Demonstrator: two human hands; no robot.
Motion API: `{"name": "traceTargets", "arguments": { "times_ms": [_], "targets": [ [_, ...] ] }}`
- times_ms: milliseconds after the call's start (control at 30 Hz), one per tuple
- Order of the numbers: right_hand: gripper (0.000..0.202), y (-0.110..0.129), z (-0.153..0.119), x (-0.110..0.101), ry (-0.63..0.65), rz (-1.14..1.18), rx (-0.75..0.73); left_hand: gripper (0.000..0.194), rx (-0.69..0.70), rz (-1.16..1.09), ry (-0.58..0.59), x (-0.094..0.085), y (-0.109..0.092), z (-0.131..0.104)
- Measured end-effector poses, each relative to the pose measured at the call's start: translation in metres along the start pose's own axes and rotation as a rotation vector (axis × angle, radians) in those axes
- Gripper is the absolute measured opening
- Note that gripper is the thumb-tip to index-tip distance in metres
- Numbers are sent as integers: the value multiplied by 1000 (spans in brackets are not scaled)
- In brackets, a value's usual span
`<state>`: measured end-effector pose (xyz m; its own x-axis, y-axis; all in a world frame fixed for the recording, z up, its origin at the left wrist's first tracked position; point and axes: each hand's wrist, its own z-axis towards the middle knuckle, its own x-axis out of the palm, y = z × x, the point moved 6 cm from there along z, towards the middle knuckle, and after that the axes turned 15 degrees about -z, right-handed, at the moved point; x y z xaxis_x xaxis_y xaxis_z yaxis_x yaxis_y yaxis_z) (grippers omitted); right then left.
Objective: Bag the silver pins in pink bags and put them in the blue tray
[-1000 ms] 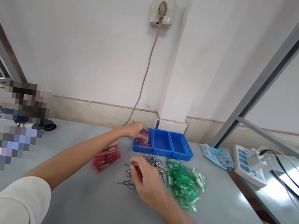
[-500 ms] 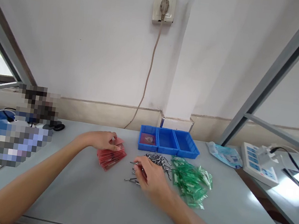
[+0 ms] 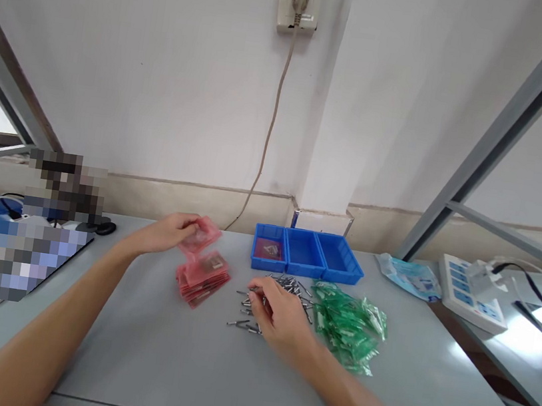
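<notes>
My left hand [image 3: 171,232] pinches a red see-through plastic bag [image 3: 202,236] by its edge, raised above and behind a fanned stack of red bags [image 3: 204,278]. The top bag of that stack has a small item inside. My right hand [image 3: 283,315] rests at a heap of thin silvery metal pins [image 3: 292,285], with thumb and fingers closed together. Whatever is between its fingertips is too small to make out. Several loose pins [image 3: 244,325] lie beside the hand on the table.
Behind the pins stands a blue three-compartment tray [image 3: 301,273]; its left compartment holds a red bag [image 3: 268,250]. Green plastic bags [image 3: 349,328] lie to the right. Farther right are a light-blue packet [image 3: 409,277] and a power strip [image 3: 472,300]. Cables run along the left side.
My left hand has lifted a red bag off the stack, moving up and slightly left. My right hand has shifted slightly right at the pins.
</notes>
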<state>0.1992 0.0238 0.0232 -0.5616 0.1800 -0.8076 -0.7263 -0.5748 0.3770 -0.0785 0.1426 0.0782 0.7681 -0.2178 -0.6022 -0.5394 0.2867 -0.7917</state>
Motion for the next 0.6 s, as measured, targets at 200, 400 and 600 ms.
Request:
{"name": "traceTargets", "arguments": {
  "times_ms": [200,400,600],
  "targets": [
    [20,-6,3,-5,-45,170,128,39,108,-629,-177,44,-47,-16],
    [17,-21,12,-8,-138,311,213,39,156,-706,-16,117,-77,-33],
    [23,-29,17,0,-98,399,239,38,189,-668,-66,127,-57,-33]
  ]
}}
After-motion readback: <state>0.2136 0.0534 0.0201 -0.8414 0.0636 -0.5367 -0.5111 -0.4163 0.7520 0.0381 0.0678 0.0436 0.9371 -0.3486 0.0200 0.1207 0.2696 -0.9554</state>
